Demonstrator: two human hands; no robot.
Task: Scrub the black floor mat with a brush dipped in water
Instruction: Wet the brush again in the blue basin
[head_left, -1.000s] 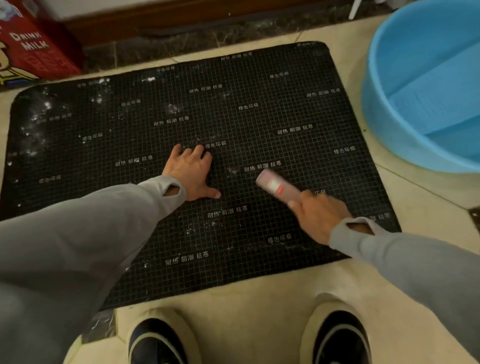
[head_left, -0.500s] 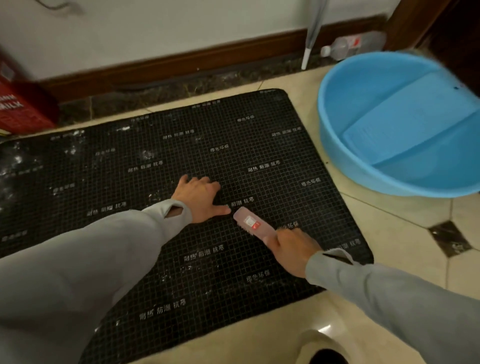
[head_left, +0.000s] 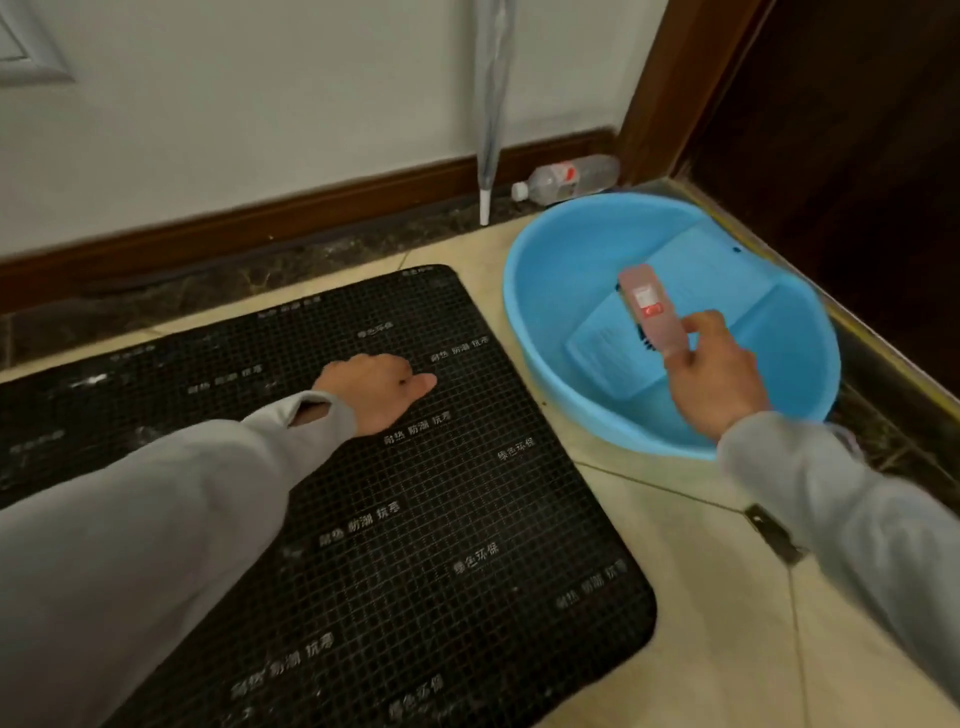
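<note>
While the tiled floor (head_left: 691, 613) is spread under everything, the black floor mat (head_left: 415, 545) is laid flat on it, and white writing is printed in small groups across its grid of little squares. Some pale wet spots are seen near the mat's far left part. To the right of the mat, just beside its far corner, a big blue basin (head_left: 561, 291) is set on the floor, and a flat blue board is seen lying inside it. The left hand (head_left: 371, 387) is pressed down on the mat near its far right side, with the thumb stuck out toward the basin; whether the fingers are straight or curled cannot be told. The right hand (head_left: 714, 371) is held up over the near side of the basin, and its fingers are wrapped around the handle of the pink brush (head_left: 649, 309). The brush is pointed away over the inside of the basin, with its dark bristles turned down. Both arms are covered by grey sleeves. A folded umbrella (head_left: 491, 104) is leaned against the white wall, and a clear plastic bottle (head_left: 566, 179) is laid on its side by the baseboard behind the basin.
</note>
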